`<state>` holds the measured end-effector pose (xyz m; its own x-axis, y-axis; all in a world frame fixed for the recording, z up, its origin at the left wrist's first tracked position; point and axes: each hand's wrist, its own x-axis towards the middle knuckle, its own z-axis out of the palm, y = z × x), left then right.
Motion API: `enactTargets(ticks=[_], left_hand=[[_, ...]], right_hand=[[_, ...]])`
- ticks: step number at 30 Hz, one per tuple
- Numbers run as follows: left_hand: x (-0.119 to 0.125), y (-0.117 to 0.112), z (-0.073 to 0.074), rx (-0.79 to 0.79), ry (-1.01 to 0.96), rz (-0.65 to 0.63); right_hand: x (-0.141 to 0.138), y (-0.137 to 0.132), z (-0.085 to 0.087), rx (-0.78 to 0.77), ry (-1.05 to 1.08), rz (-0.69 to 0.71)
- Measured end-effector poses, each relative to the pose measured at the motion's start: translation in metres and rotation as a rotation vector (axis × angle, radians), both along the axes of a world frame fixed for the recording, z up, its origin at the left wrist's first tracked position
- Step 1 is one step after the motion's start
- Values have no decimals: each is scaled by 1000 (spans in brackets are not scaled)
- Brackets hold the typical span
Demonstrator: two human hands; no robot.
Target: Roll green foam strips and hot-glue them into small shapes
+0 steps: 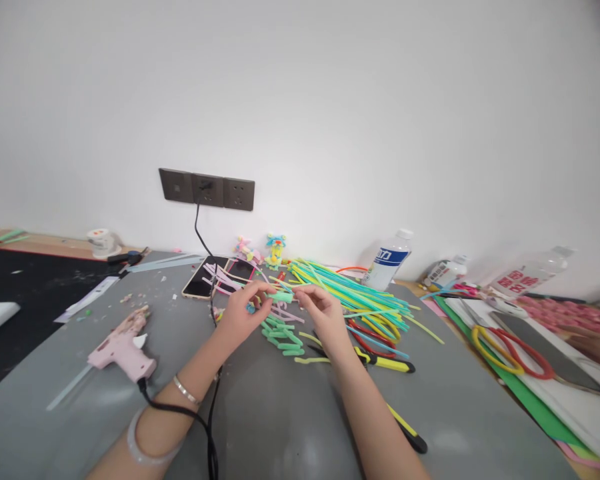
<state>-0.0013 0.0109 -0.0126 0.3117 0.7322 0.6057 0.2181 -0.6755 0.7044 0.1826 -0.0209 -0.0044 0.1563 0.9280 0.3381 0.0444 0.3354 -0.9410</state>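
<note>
A short, thick green piece of pipe cleaner is held above the mat, in the middle of the head view. My left hand pinches its left end between thumb and fingers. At the other end, the fingertips of my right hand are closed together on the same piece; the exact contact is too small to make out. Just below lie several zigzag-folded green pipe cleaners. Behind my right hand spreads a bundle of yellow, green and blue pipe cleaners. Yellow-and-black pliers lie partly hidden by my right wrist.
On the left rests a pink glue gun, its black cable running past my left arm to the wall socket. Phones, small figures and a bottle stand behind. At right are scissors and another person's hand.
</note>
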Motion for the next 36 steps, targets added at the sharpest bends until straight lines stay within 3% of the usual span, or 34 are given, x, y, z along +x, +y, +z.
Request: enactTargets(ticks=[14, 29, 36], left_hand=[[-2, -2, 2, -36, 28, 9], [0, -3, 5, -27, 29, 14], [-1, -2, 3, -29, 40, 16]], right_hand=[[1, 2, -4, -125, 327, 113], [0, 2, -3, -88, 255, 57], [-1, 0, -2, -131, 341, 93]])
